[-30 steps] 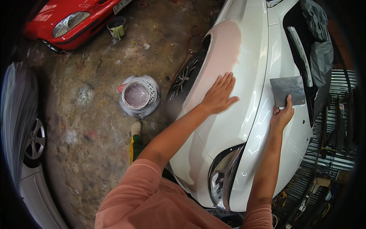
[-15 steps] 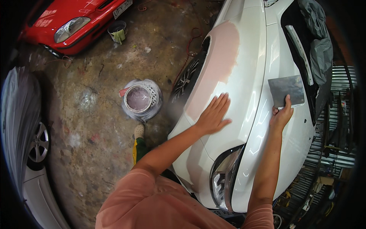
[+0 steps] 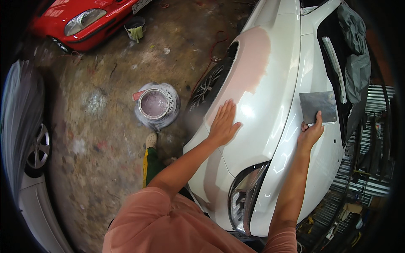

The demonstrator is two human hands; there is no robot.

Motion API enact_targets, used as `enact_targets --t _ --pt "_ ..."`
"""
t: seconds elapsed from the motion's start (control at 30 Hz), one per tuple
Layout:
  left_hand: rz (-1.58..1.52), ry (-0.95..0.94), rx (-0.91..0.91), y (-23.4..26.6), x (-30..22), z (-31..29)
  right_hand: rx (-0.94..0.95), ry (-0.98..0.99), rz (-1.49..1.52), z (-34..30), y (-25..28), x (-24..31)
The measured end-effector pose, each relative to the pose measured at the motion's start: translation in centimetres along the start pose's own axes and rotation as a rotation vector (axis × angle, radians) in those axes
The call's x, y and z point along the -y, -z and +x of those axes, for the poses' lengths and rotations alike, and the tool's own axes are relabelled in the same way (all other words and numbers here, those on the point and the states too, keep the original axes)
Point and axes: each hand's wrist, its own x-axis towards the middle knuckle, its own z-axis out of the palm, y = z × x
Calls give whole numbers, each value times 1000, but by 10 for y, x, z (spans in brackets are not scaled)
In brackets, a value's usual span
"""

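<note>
A worker in a salmon-coloured shirt (image 3: 145, 219) bends over the front corner of a white car (image 3: 263, 126). Nearest the body, beside the headlight (image 3: 244, 196), a dull brownish patch (image 3: 216, 179) marks the bumper, with no white over it.

Just beyond, the left hand (image 3: 222, 124) lies palm down on the fender, fingers straight, thumb apart, gripping nothing; its fingertips reach the lower part of a larger pink patch (image 3: 249, 61) that curves around the wheel arch. The right hand (image 3: 311, 135), over the hood, is closed on a flat grey sheet (image 3: 317, 105), one digit on top; I cannot tell whether the sheet touches the paint.

By my reading, the repair stands part-way: the pink coat is on and looks fairly even, its borders ragged against the white, but both patches remain uncovered. How smooth they are cannot be judged from here.

On the stained floor past the wheel (image 3: 206, 86), a round pot (image 3: 152, 118) holds cloudy pinkish liquid, a red block (image 3: 137, 95) at its rim. Farther off stand a pail (image 3: 134, 22) draped with a green cloth (image 3: 136, 34), and a red car (image 3: 55, 19).
</note>
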Motion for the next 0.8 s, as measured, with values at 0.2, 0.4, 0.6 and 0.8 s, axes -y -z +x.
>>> enact_targets --t 0.2,0.4,0.6,0.8 --pt "-70 43 -24 5 5 -20 -24 1 -30 -5 -3 1" --pt "8 -68 -38 13 25 35 -3 23 -42 -4 -2 -1" --pt "11 -39 -1 10 34 59 39 2 -40 4 8 -7" --pt "6 -34 -11 8 39 32 51 7 -53 4 10 -9"
